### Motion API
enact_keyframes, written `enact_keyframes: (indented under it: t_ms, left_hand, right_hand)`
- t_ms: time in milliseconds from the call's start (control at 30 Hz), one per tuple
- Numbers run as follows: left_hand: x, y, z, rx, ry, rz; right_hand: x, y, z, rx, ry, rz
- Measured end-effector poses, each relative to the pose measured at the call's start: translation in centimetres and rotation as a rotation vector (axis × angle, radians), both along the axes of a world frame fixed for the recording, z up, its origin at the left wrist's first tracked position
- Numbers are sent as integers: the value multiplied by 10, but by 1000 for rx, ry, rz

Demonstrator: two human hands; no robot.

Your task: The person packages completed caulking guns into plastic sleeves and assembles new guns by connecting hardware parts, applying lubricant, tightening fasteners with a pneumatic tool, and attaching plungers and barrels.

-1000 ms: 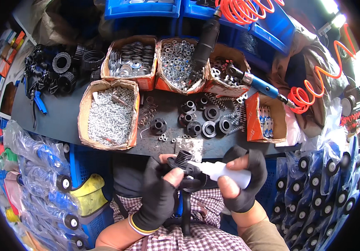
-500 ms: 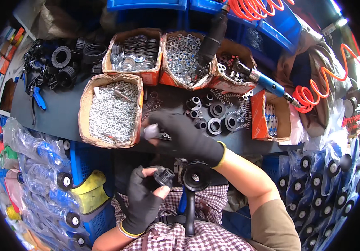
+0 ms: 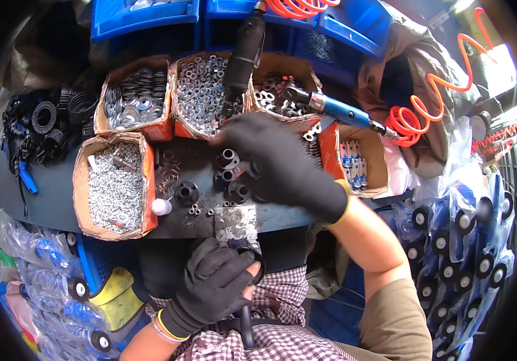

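My left hand [image 3: 217,278], in a black glove with bare fingertips, is closed over the round end of a black part with a long tube handle [image 3: 246,329]. It covers most of that end, in front of a worn metal plate [image 3: 237,222] at the bench edge. My gloved right hand [image 3: 285,162] reaches over the bench, its fingers smeared by motion and partly hidden. Beneath and beside it lie black ring parts [image 3: 238,191]. Just past its fingers hangs a black power screwdriver [image 3: 243,60]. A small white plastic piece [image 3: 161,207] stands beside the screw box [image 3: 80,189].
Cardboard boxes hold washers [image 3: 138,99], nuts [image 3: 201,90] and small metal parts [image 3: 354,165]. A blue air tool [image 3: 342,111] on an orange coiled hose [image 3: 403,126] lies across the right boxes. Black plastic rings [image 3: 45,117] pile at left. Bagged wheeled parts [image 3: 445,253] stand at right.
My right hand has let go of the white piece and moved up over the ring parts. My left hand has moved onto the black part with the tube. The view has shifted.
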State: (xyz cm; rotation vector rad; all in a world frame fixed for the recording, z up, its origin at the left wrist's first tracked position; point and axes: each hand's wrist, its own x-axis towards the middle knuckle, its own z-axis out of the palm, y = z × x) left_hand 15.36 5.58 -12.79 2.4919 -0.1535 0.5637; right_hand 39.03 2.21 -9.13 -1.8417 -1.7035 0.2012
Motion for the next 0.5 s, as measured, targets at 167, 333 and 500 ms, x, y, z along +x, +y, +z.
enact_keyframes:
  t_ms: [167,333,500]
  left_hand:
    - [-3,-4,-2,-134,117,23]
    - [1,-8,-3,-155,115,153]
    - [1,-10,1,-192,148,250]
  right_hand:
    - [132,-62,6,-341,-511,-630]
    - [169,-42,18,-645,-296,-479]
    - [111,-60,66,-427,-454,-453]
